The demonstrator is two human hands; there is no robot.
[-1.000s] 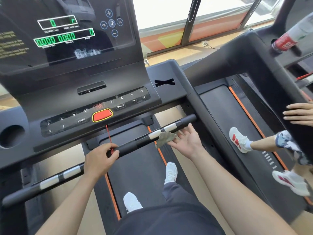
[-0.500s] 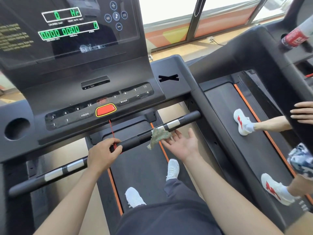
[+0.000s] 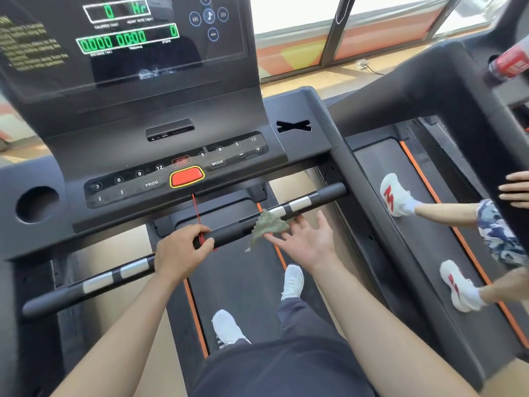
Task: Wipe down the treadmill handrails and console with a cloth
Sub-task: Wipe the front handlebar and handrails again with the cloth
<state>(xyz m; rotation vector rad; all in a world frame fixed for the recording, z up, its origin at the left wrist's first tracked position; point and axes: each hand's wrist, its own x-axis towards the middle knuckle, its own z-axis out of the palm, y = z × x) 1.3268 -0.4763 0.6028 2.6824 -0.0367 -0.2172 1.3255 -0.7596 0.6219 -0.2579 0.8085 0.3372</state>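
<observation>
Two hands at the front crossbar, cloth between them.
Left hand (image 3: 183, 253) is wrapped around the crossbar (image 3: 229, 233) mid-frame, right at the red safety cord (image 3: 197, 210). Right hand (image 3: 306, 242) is flat open, palm up, fingers spread, with the fingertips touching the green cloth (image 3: 267, 226) but not gripping it. The cloth is bunched against the bar, just upper left of my right hand, beside the silver pulse sensors (image 3: 299, 204). The bar's long axis runs lower left to upper right, so the wipe should follow that diagonal. Right hand is nearer. Console (image 3: 171, 138), upper left, probably comes later.
</observation>
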